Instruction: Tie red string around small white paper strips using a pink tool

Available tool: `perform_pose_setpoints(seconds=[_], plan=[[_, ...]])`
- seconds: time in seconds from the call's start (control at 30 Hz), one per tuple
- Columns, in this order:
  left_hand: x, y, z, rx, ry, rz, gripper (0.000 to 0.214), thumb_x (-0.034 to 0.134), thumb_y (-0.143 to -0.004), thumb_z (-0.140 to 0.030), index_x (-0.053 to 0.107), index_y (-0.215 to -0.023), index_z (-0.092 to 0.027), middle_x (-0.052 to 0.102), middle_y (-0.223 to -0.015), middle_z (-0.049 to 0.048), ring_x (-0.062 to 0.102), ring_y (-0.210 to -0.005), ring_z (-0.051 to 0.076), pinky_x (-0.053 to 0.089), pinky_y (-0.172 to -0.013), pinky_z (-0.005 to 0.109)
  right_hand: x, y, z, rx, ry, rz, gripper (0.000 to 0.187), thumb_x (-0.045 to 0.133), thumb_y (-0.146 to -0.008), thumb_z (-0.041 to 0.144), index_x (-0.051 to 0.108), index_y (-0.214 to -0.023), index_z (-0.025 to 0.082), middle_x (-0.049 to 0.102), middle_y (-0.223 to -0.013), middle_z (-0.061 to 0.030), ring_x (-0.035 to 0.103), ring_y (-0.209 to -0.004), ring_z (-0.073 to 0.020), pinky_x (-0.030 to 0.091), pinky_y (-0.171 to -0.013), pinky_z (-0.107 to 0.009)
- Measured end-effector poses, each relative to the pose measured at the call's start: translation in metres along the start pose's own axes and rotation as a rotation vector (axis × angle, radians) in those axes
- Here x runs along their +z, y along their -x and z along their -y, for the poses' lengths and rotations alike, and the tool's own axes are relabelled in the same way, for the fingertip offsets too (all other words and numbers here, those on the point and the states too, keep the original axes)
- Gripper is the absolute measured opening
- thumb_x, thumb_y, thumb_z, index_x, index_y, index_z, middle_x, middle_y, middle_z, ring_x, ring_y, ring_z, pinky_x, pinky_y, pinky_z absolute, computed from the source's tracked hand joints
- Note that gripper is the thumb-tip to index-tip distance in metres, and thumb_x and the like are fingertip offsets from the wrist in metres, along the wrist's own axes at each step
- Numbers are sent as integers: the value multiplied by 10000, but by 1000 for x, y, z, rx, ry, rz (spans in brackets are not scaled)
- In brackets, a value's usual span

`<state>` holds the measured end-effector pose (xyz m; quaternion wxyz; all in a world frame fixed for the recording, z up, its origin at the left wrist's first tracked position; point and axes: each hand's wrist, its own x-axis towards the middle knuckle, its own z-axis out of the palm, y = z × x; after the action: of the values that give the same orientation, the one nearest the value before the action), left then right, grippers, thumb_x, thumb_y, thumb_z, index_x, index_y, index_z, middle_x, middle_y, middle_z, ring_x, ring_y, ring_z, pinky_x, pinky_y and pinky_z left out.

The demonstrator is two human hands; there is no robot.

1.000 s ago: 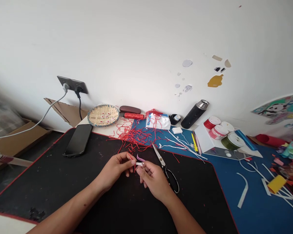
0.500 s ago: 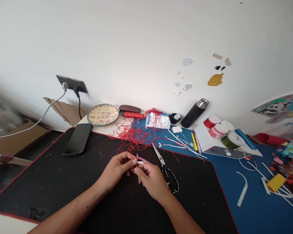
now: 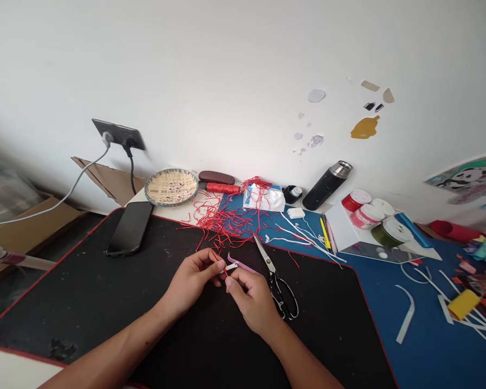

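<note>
My left hand [image 3: 196, 275] pinches a thin red cord [image 3: 225, 271] between thumb and forefinger, over the black mat [image 3: 186, 335]. The cord's lower end runs to the closed fingertips of my right hand [image 3: 251, 300]. A small white strip [image 3: 231, 266] sticks out between both hands; which fingers grip it I cannot tell. Behind my right fingers shows a slim purple tool with a curved tip [image 3: 241, 265], perhaps tweezers; whether it is held or lying there is hidden. Black-handled scissors [image 3: 269, 265] lie just right of my right hand, blades pointing away.
Cut red cords [image 3: 224, 224] are heaped beyond the hands, near a red thread spool [image 3: 222, 188] and a woven basket [image 3: 171, 187]. A phone [image 3: 129, 229] lies left. Rightward are a black flask [image 3: 328, 186], lidded jars [image 3: 391, 229], white strips [image 3: 407, 316] and paper scraps.
The right fingertips have shifted slightly down along the red cord, and the white strip now tilts upward. The camera view has turned a little.
</note>
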<state>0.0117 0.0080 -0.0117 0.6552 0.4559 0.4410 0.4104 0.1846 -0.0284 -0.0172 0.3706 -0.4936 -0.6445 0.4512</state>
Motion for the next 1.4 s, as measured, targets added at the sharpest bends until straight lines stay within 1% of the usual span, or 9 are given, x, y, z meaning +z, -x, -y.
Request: perform_pose_setpoints(seconds=[0.3, 0.5, 0.67, 0.83, 0.93, 1.0, 1.17, 1.3, 1.4], plan=[[-3, 1, 5, 1, -12, -2, 285, 782, -827, -421, 663, -750, -175, 683, -671, -5, 640, -637, 155, 522, -650, 265, 2, 1, -1, -12, 42, 0, 319, 505, -975, 301, 460, -675, 202, 385, -589, 52, 345, -537, -113, 242, -521, -250], [-5, -1, 6, -22, 12, -30, 290, 781, -819, -424, 658, -744, -173, 675, -650, -8, 640, -617, 153, 519, -643, 265, 3, 1, 0, -18, 46, 5, 307, 506, -967, 283, 445, -676, 204, 379, -589, 53, 348, -531, -109, 241, -518, -250], [-4, -3, 4, -21, -10, -35, 295, 773, -821, -435, 652, -748, -175, 676, -669, -8, 647, -621, 157, 526, -639, 271, 4, 0, 2, 12, 29, 25, 291, 510, -962, 280, 464, -686, 201, 379, -590, 56, 341, -533, -107, 244, -515, -246], [-1, -1, 3, 72, -68, -34, 271, 725, -873, -427, 651, -778, -185, 670, -679, -16, 645, -636, 153, 527, -651, 267, 1, 0, -1, 53, -71, 68, 287, 522, -972, 281, 466, -702, 203, 416, -623, 50, 382, -559, -107, 295, -533, -233], [0, 0, 3, 111, -82, -48, 250, 711, -888, -418, 646, -807, -191, 674, -692, -18, 644, -631, 153, 530, -642, 267, -2, 3, -4, 131, -195, 118, 306, 493, -1018, 383, 536, -776, 201, 436, -562, 63, 394, -474, -96, 304, -476, -220], [0, 1, 4, 132, -101, -63, 237, 701, -899, -411, 643, -824, -194, 678, -712, -16, 646, -630, 154, 532, -634, 268, -4, 3, -5, 167, -264, 123, 341, 487, -1027, 458, 565, -823, 195, 455, -546, 64, 405, -439, -90, 308, -439, -207], [0, 5, 8, 206, -200, -21, 206, 644, -944, -386, 645, -851, -202, 663, -740, -10, 646, -662, 163, 532, -647, 271, -7, 1, -5, 172, -363, 53, 370, 544, -996, 549, 539, -873, 200, 517, -632, 55, 437, -430, -67, 313, -389, -168], [2, 9, 10, 240, -334, 28, 205, 613, -963, -374, 655, -857, -204, 670, -755, 5, 638, -676, 172, 523, -665, 276, -6, -1, -7, 173, -406, -23, 385, 588, -957, 582, 560, -976, 198, 534, -641, 64, 431, -398, -63, 317, -344, -157], [5, 12, 7, 238, -379, 46, 206, 620, -959, -375, 659, -848, -206, 673, -757, 10, 635, -685, 175, 517, -678, 278, -6, -2, -7, 196, -379, -77, 406, 612, -928, 593, 564, -906, 191, 522, -602, 70, 423, -385, -63, 323, -338, -158]])
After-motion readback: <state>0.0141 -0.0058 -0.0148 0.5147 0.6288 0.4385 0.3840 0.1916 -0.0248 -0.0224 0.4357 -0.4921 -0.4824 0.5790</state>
